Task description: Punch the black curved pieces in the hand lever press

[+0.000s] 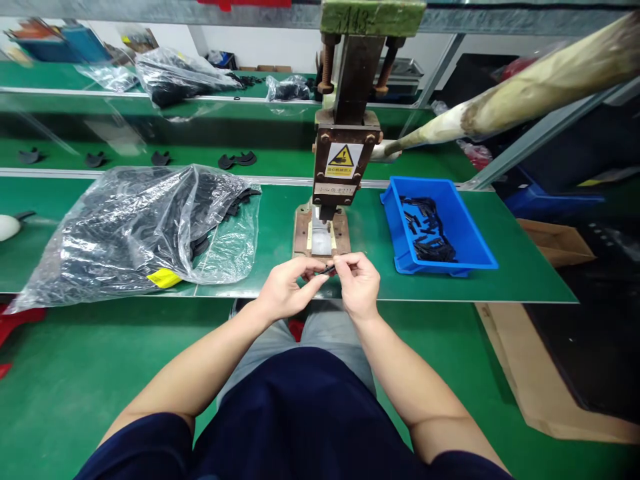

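We see left hand (289, 288) and right hand (358, 285) pinching small, slim black piece (327, 270) between them, above green counter (280, 220) near edge; long axis roughly left-right; brown metal press base (302, 239) just on far side.

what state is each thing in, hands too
left hand: holding a small dark piece
right hand: holding the same piece
clear plastic bag: lying down, bulging with dark parts
blue bin: open-topped, partly filled with black pieces
press: upright
curved dark pieces: lying in a row beyond the bag
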{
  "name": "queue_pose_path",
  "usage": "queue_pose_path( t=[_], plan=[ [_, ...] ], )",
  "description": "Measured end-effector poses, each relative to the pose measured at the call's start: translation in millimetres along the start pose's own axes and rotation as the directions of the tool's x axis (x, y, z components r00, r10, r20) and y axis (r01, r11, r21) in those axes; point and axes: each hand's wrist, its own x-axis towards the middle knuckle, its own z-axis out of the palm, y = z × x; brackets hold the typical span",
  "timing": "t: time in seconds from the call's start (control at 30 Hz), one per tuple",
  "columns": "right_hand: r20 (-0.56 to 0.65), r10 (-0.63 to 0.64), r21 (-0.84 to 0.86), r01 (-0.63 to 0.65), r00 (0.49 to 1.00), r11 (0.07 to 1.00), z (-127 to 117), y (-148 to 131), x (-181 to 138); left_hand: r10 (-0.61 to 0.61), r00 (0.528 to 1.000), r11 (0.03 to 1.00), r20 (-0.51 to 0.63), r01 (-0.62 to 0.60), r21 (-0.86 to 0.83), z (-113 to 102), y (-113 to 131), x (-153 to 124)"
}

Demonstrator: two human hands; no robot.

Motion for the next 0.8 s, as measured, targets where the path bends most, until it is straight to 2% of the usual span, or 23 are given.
queue_pose_path(
  t=[0.07,0.13,0.23,0.27,0.33,0.4,0.43,0.5,0.57,0.6,0.67,0.8],
  plan=[
    [0.008,-0.025,-0.015,0.025,1.0,1.0,-4.3,-1.8,5.2,0.013,1.0,0.997,0.014,-0.014,0.073,-5.4,-9.3,4.8],
    [-0.025,-0.064,-0.028,0.063,0.998,0.998,-16.2,-11.2,20.7,-0.027,1.0,0.99,0.002,0.026,0.141,-12.5,-25.8,15.9],
    [-0.166,-0.237,-0.056,0.231,0.957,0.971,-42.9,-51.1,62.0,-0.11,0.994,0.964,-0.021,0.111,0.242,-22.4,-58.7,43.0],
    [-0.211,-0.387,-0.091,0.376,0.898,0.922,-50.8,-71.9,77.3,-0.117,0.993,0.954,-0.003,0.114,0.276,-24.6,-69.3,53.4],
    [-0.262,-0.63,-0.085,0.633,0.731,0.769,-59.4,-121.5,103.3,-0.116,0.991,0.937,0.059,0.089,0.338,-26.4,-86.5,72.5],
    [-0.276,-0.757,-0.04,0.78,0.592,0.625,-56.0,-172.7,117.6,-0.109,0.985,0.926,0.135,0.052,0.374,-25.3,-97.0,86.7],
    [-0.243,-0.777,-0.009,0.799,0.581,0.601,-50.7,-195.3,120.1,-0.106,0.981,0.925,0.165,0.037,0.377,-24.0,-99.8,91.3],
    [-0.102,-0.729,0.0,0.733,0.676,0.68,-38.0,-228.2,119.0,-0.097,0.975,0.931,0.198,0.019,0.366,-21.0,-101.9,96.5],
    [-0.001,-0.676,-0.03,0.676,0.737,0.737,-29.7,-241.5,115.4,-0.084,0.974,0.928,0.212,-0.001,0.371,-18.1,-101.1,98.2],
    [0.035,-0.672,-0.048,0.673,0.74,0.738,-28.9,-241.3,113.7,-0.075,0.972,0.921,0.223,-0.018,0.389,-16.9,-100.2,98.6],
    [0.081,-0.699,-0.06,0.704,0.71,0.708,-33.7,-230.3,110.3,-0.053,0.963,0.901,0.263,-0.068,0.429,-15.4,-98.2,99.3],
    [0.155,-0.763,-0.036,0.776,0.627,0.63,-52.4,-184.4,91.7,-0.025,0.946,0.891,0.323,-0.125,0.436,-16.3,-96.9,101.1]
  ],
)
